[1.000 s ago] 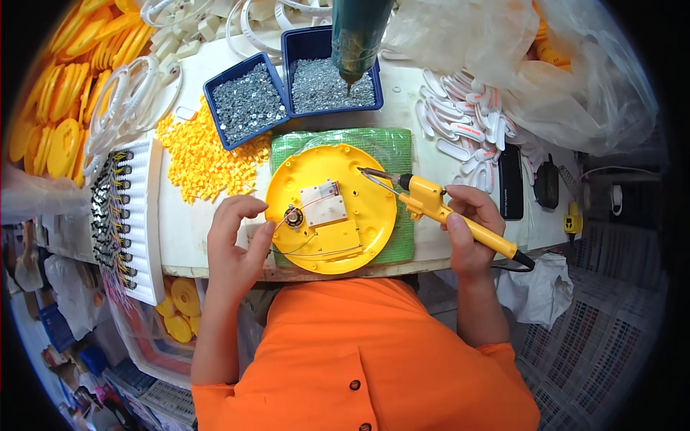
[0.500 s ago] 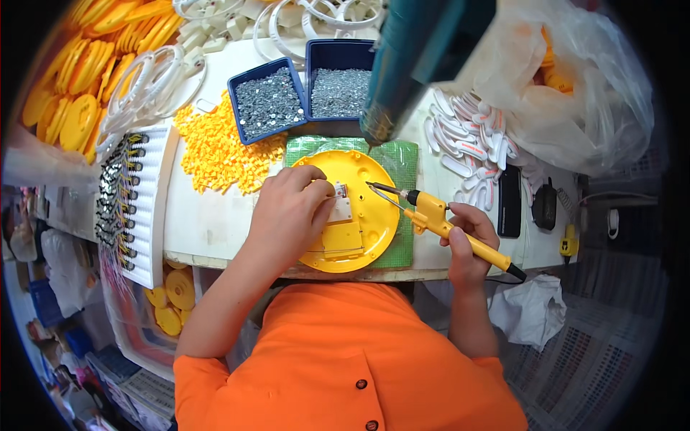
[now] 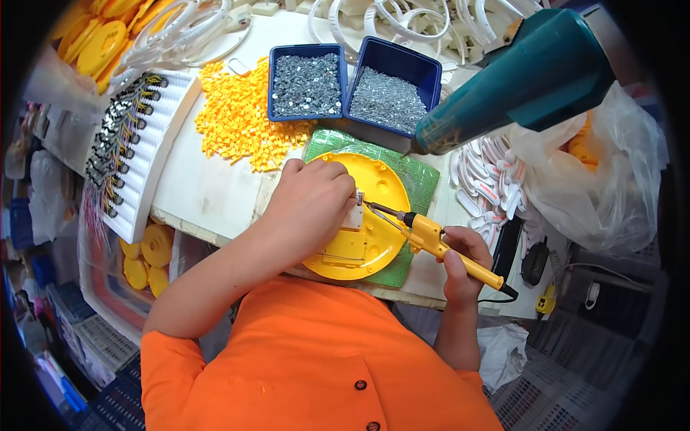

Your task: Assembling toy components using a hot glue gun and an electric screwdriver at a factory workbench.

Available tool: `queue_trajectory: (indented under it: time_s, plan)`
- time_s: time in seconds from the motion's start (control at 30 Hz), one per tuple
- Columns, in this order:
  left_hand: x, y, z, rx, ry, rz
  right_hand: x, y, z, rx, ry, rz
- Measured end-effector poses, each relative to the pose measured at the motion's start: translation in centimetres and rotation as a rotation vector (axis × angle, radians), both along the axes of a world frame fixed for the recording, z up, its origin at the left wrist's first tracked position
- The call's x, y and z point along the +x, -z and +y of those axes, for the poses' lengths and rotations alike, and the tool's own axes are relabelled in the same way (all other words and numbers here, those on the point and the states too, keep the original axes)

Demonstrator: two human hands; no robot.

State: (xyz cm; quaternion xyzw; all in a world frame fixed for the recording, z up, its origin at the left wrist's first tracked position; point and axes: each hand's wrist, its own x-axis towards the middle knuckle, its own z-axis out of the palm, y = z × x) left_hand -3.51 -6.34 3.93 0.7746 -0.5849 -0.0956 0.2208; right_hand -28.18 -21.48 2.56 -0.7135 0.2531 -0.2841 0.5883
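Note:
A round yellow plastic cover (image 3: 392, 215) lies on a green mat (image 3: 417, 258) with its inner side up. Inside it sit a small white part (image 3: 353, 218) and a raised yellow compartment with metal wires (image 3: 343, 248). My left hand (image 3: 313, 205) rests over the cover's left side, fingers curled down at the white part; whatever they pinch is hidden. My right hand (image 3: 466, 262) is closed around a yellow soldering iron (image 3: 428, 233) with a thin feed tube. Its dark tip points left and reaches the white part, close to my left fingertips.
A teal electric screwdriver (image 3: 510, 86) hangs over the mat's far right. Behind the mat stand blue bins (image 3: 305, 49) of small metal pieces, beside loose yellow pieces (image 3: 241, 118). A white foam tray (image 3: 154, 158) holds wired parts at left; white plastic pieces (image 3: 489, 176) lie at right.
The soldering iron's tip has moved left over the cover to the white part by my left fingers. The whole view has turned and shifted. Both hands keep their grips.

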Motion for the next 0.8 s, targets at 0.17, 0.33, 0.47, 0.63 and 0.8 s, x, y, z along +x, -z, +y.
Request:
queue_trajectory:
  time_s: [0.17,0.33,0.47,0.63,0.8]
  plan:
    - [-0.1,-0.2,-0.4,0.063,-0.007,-0.014,-0.1,0.4,-0.3,0.008,-0.01,-0.012]
    - [-0.2,0.1,-0.5,0.03,-0.024,0.007,-0.2,0.7,-0.7,0.022,-0.027,-0.013]
    - [-0.1,-0.2,-0.6,0.044,-0.03,0.013,-0.4,1.0,-1.3,-0.02,-0.084,-0.023]
    - [-0.1,-0.1,-0.4,0.046,-0.033,0.012,0.1,0.6,-2.2,-0.048,-0.147,-0.03]
    - [0.0,0.0,-0.5,0.057,-0.027,0.002,0.5,0.3,-2.5,-0.095,-0.219,-0.069]
